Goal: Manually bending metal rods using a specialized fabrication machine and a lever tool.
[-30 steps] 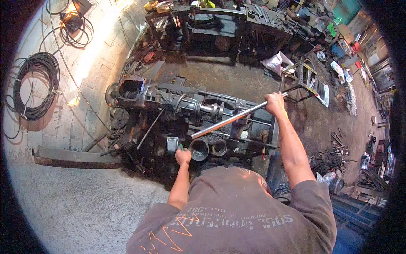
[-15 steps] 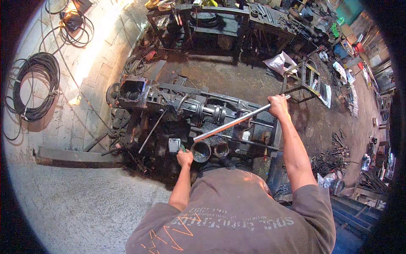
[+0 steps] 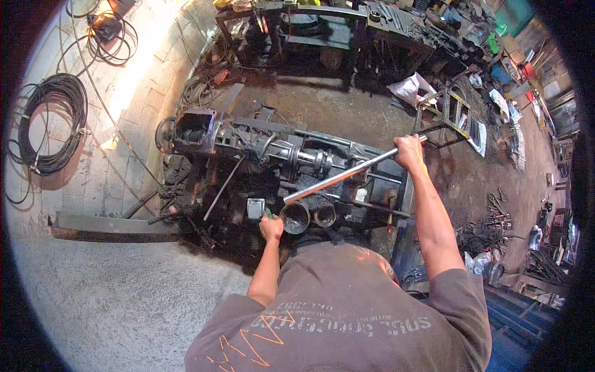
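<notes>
A long bright metal rod [image 3: 347,176] runs slantwise above the machine, its far end gripped in my right hand [image 3: 409,152]. Its lower left end hangs over the rim of a round metal pot [image 3: 294,218]; I cannot tell whether they touch. Closed around a green handle is my left hand [image 3: 271,227], left of that pot. Beyond the fingers shows a pale square piece [image 3: 255,208], seemingly the head of the green-handled tool, whose kind I cannot make out. Beside the larger pot stands a smaller round pot [image 3: 324,216].
A greasy metal machine [image 3: 297,156] with shafts and bars stretches across the middle. Coiled black cable [image 3: 52,124] lies at the left. Behind stands a cluttered workbench [image 3: 396,22]; a metal stand [image 3: 449,118] is at the right, near scattered metal parts [image 3: 480,235].
</notes>
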`<action>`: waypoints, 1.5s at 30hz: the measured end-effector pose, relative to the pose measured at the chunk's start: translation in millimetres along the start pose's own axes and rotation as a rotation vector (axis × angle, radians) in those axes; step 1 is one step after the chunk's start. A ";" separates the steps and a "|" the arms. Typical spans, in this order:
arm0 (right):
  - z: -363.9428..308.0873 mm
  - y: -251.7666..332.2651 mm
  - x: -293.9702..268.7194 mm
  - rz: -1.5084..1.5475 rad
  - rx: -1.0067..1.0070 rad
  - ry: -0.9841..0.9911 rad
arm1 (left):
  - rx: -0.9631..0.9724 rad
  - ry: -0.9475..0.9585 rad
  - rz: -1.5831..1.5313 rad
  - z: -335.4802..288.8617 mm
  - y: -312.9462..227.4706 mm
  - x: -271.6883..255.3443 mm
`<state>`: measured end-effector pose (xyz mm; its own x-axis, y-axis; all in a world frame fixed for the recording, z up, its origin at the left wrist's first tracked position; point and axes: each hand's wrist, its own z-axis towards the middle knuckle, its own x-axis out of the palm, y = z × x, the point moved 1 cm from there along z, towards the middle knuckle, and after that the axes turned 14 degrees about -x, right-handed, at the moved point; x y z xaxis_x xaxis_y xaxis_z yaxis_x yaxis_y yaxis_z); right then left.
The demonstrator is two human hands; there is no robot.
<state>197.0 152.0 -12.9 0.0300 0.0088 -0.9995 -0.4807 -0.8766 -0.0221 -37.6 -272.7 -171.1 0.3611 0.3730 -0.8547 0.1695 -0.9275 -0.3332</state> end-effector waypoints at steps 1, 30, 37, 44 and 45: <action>0.9 1.1 0.0 -0.004 -0.004 -0.005 | 0.002 0.022 0.016 1.4 -1.6 -0.7; 2.9 4.7 -1.2 -0.011 -0.047 -0.062 | -0.019 0.021 -0.024 4.0 5.8 6.7; 4.0 7.0 -1.7 -0.022 -0.023 0.009 | -0.001 0.036 -0.010 3.9 4.4 4.1; 3.5 5.0 -1.5 0.006 -0.048 -0.055 | 0.016 0.021 0.002 -1.7 -0.6 0.6; 3.9 5.3 -1.1 0.005 -0.048 -0.054 | 0.016 0.022 0.002 -1.0 0.4 1.1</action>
<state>191.0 149.1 -12.1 -0.0204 0.0287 -0.9994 -0.4383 -0.8986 -0.0169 -36.2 -272.7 -171.8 0.3815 0.3712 -0.8466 0.1539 -0.9286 -0.3378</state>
